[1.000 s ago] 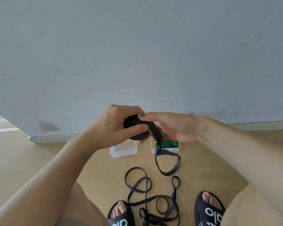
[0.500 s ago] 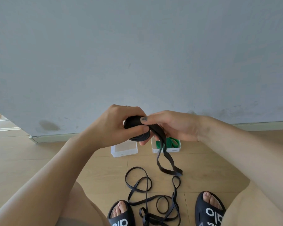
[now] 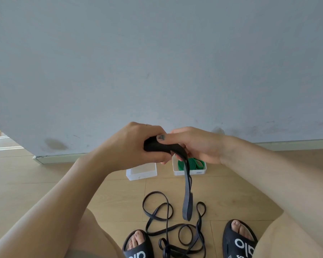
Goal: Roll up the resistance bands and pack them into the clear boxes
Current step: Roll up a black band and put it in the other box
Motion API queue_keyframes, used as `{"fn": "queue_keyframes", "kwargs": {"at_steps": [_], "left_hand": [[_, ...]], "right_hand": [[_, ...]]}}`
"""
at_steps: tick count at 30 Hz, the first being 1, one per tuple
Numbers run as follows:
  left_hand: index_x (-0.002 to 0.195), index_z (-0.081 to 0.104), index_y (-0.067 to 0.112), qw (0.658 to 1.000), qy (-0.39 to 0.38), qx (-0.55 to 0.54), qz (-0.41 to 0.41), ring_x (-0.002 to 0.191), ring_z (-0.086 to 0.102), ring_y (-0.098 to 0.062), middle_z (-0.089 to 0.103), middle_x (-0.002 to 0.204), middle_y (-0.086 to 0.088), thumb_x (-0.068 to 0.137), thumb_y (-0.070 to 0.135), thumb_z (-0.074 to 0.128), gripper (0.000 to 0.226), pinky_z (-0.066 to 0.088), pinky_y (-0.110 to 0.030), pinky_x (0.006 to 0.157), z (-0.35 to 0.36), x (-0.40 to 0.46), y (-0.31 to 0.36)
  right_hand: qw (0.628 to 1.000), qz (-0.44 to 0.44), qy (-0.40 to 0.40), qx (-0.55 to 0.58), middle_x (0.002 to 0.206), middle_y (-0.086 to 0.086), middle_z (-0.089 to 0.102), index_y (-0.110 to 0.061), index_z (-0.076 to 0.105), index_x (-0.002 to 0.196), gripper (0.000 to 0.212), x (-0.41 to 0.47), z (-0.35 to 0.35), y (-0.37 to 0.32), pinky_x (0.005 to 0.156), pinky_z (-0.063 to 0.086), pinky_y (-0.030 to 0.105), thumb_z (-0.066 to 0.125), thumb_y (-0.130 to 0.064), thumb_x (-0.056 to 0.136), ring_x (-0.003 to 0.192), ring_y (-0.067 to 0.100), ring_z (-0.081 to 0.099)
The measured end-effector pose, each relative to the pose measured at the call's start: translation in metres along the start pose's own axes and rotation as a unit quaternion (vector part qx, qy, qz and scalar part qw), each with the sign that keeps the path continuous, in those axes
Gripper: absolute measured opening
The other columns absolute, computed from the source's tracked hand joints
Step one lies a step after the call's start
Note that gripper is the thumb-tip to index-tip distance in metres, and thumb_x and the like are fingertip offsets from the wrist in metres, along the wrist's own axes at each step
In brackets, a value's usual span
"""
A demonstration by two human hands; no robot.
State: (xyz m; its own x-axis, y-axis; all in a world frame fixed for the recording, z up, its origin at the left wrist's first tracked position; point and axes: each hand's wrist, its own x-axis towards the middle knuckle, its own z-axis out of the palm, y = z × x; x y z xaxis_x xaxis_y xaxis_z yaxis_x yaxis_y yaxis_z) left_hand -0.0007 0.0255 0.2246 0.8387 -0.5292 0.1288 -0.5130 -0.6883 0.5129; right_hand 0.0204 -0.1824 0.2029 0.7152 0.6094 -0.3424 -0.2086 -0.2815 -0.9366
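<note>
Black band in both hands' grip

Home room (bare), wood floor, slides

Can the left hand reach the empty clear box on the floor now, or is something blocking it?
Probably not yet. The left hand grips the rolled black band, so it is busy. The path down to the empty clear box looks free otherwise.
</note>
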Motion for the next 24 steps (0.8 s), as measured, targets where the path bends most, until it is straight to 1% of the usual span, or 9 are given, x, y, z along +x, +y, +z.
{"fn": "queue_keyframes", "kwargs": {"at_steps": [2,4,7,10,12,15,20,22,24], "left_hand": [[0.081,0.068,0.024,1.000,0.000,0.012,0.004,0.066,0.058,-0.015,0.063,0.067,0.007,0.084,0.033,0.077,0.013,0.041,-0.018,0.056,0.002,0.000,0.000],[0.085,0.071,0.025,0.999,0.021,-0.038,-0.010,0.066,0.058,-0.013,0.065,0.069,0.008,0.086,0.025,0.079,0.009,0.042,-0.016,0.057,-0.001,-0.003,-0.004],[0.088,0.072,0.029,0.994,0.032,-0.093,-0.042,0.067,0.059,-0.007,0.068,0.072,0.010,0.088,0.021,0.081,0.012,0.044,-0.014,0.062,-0.005,-0.004,-0.009],[0.091,0.073,0.027,0.988,0.047,-0.138,-0.048,0.071,0.061,-0.005,0.070,0.077,0.009,0.087,0.028,0.079,0.007,0.047,-0.013,0.066,-0.006,-0.003,-0.008],[0.091,0.073,0.027,0.986,0.058,-0.151,-0.050,0.073,0.062,-0.006,0.071,0.079,0.008,0.084,0.032,0.074,0.009,0.047,-0.013,0.066,-0.006,-0.001,-0.007],[0.091,0.073,0.029,0.986,0.059,-0.150,-0.051,0.073,0.062,-0.006,0.071,0.080,0.008,0.085,0.031,0.074,0.007,0.047,-0.014,0.066,-0.007,0.001,-0.009],[0.093,0.072,0.032,0.982,0.067,-0.170,-0.047,0.076,0.062,-0.005,0.071,0.082,0.009,0.088,0.030,0.072,0.005,0.047,-0.014,0.068,-0.005,0.000,-0.013],[0.096,0.072,0.031,0.979,0.072,-0.188,-0.044,0.078,0.064,-0.005,0.072,0.084,0.010,0.089,0.032,0.069,0.007,0.048,-0.014,0.069,-0.003,0.001,-0.010],[0.098,0.072,0.029,0.976,0.079,-0.200,-0.034,0.081,0.065,-0.008,0.072,0.087,0.009,0.091,0.030,0.068,0.008,0.049,-0.016,0.071,-0.001,0.002,-0.008]], "right_hand": [[1.000,0.001,0.008,-0.019,0.101,0.020,0.076,-0.004,0.065,0.108,0.058,0.000,0.004,0.000,0.069,0.043,0.024,0.065,-0.060,0.090,0.078,0.015,0.054],[0.999,0.003,0.003,-0.042,0.092,0.014,0.077,-0.007,0.064,0.108,0.066,-0.001,0.002,-0.001,0.068,0.044,0.024,0.063,-0.068,0.084,0.077,0.015,0.055],[0.998,-0.028,0.051,-0.034,0.062,0.000,0.062,-0.010,0.067,0.104,0.042,-0.004,-0.005,-0.002,0.059,0.040,0.019,0.066,-0.051,0.093,0.058,0.010,0.048],[0.993,-0.077,0.081,0.046,0.054,-0.003,0.049,-0.011,0.071,0.103,0.023,-0.003,-0.006,-0.004,0.054,0.036,0.017,0.071,-0.031,0.093,0.052,0.010,0.041],[0.990,-0.082,0.089,0.072,0.056,-0.003,0.047,-0.014,0.071,0.103,0.023,-0.002,-0.005,-0.005,0.057,0.034,0.021,0.075,-0.031,0.089,0.053,0.012,0.040],[0.990,-0.075,0.090,0.079,0.057,-0.002,0.048,-0.011,0.069,0.107,0.043,-0.002,-0.005,-0.004,0.058,0.035,0.022,0.076,-0.041,0.078,0.054,0.011,0.041],[0.995,-0.041,0.036,0.086,0.060,-0.003,0.056,-0.010,0.065,0.106,0.048,-0.004,-0.002,0.002,0.063,0.035,0.027,0.065,-0.054,0.085,0.055,0.009,0.046],[0.996,-0.021,0.009,0.082,0.069,-0.006,0.066,-0.015,0.067,0.120,0.055,-0.006,-0.002,0.001,0.065,0.036,0.028,0.058,-0.059,0.088,0.055,0.006,0.050],[0.995,-0.002,-0.031,0.094,0.094,0.000,0.078,-0.025,0.067,0.126,0.050,-0.009,-0.001,-0.001,0.068,0.035,0.030,0.053,-0.060,0.094,0.059,0.010,0.051]]}}
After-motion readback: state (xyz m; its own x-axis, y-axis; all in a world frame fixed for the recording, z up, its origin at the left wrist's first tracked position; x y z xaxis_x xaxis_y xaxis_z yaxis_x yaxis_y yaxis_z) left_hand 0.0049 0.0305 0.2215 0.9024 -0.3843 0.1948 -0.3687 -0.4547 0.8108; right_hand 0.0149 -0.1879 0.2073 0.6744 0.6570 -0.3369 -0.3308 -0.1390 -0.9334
